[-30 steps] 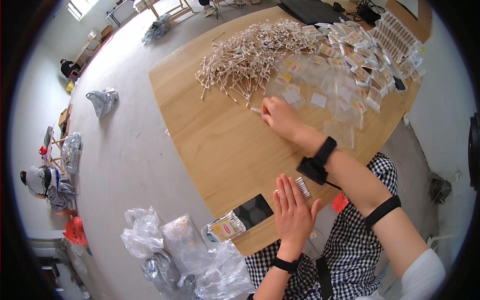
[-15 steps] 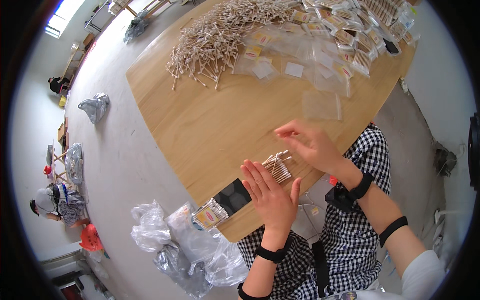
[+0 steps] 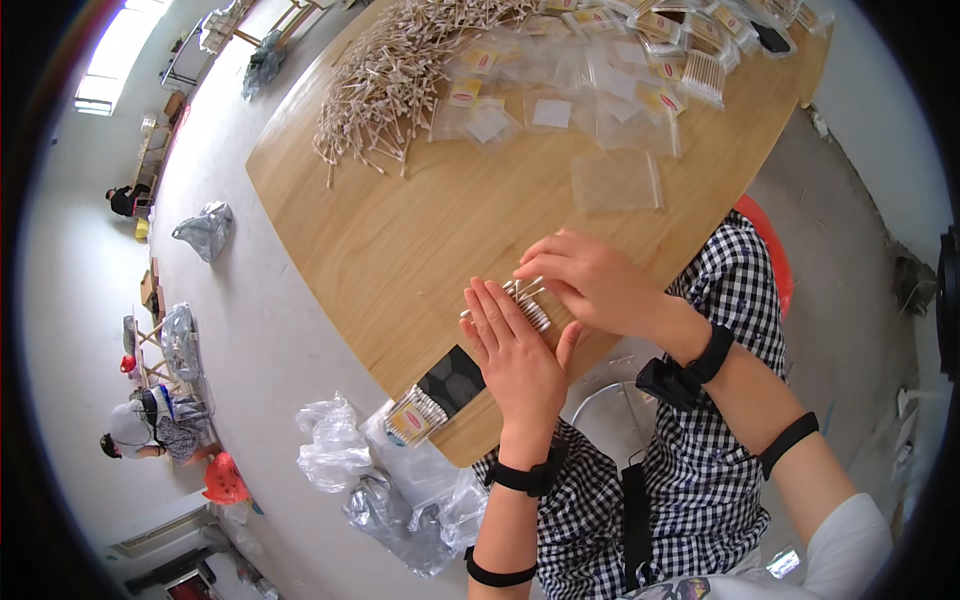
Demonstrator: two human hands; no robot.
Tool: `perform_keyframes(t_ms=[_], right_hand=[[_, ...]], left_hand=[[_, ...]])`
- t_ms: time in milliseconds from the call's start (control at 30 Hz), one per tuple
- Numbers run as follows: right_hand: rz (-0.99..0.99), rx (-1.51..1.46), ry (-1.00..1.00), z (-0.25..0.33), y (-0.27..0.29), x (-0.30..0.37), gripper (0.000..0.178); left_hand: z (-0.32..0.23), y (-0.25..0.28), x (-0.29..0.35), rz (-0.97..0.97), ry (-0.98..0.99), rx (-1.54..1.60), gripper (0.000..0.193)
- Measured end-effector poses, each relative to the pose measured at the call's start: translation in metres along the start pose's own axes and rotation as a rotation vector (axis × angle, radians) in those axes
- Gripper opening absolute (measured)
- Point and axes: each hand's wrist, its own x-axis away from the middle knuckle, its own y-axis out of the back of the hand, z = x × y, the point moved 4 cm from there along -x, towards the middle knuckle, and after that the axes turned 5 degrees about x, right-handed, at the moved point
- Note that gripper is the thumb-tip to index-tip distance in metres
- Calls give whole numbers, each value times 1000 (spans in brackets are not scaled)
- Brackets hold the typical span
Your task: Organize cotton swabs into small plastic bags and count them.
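Observation:
My left hand (image 3: 515, 350) lies flat with fingers straight, pressed against a small bundle of cotton swabs (image 3: 528, 303) on the wooden table (image 3: 400, 230). My right hand (image 3: 590, 280) curls over the other side of the same bundle, fingers closed on the swabs. Both hands hold the bundle between them near the table's front edge. A large heap of loose cotton swabs (image 3: 390, 80) lies at the far side. An empty clear zip bag (image 3: 615, 180) sits just beyond my right hand.
Many clear bags, some filled with swabs (image 3: 600, 60), spread across the far right of the table. A filled packet (image 3: 415, 415) and a dark phone (image 3: 455, 378) rest at the near edge. Crumpled plastic bags (image 3: 400, 480) lie on the floor. A person (image 3: 150, 425) sits far left.
My right hand came back from the far swab heap to the near edge and joined my left hand. The bundle is now squeezed between both hands.

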Motion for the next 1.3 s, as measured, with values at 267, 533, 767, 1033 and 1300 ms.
perform_keyframes(t_ms=[267,533,767,1033,1300], right_hand=[[32,156,194,2,-11,-6,15],[57,271,194,-3,-7,-6,7],[-1,153,53,-16,14,-7,4],[-167,346,-63,-20,6,-24,5],[-20,68,8,-12,-3,-15,7]], left_hand=[[4,-3,4,-23,-8,17,103],[3,-3,4,-66,9,70,103],[6,-4,6,-73,17,83,104],[3,-3,6,-93,15,122,103],[5,-2,6,-69,32,62,102]])
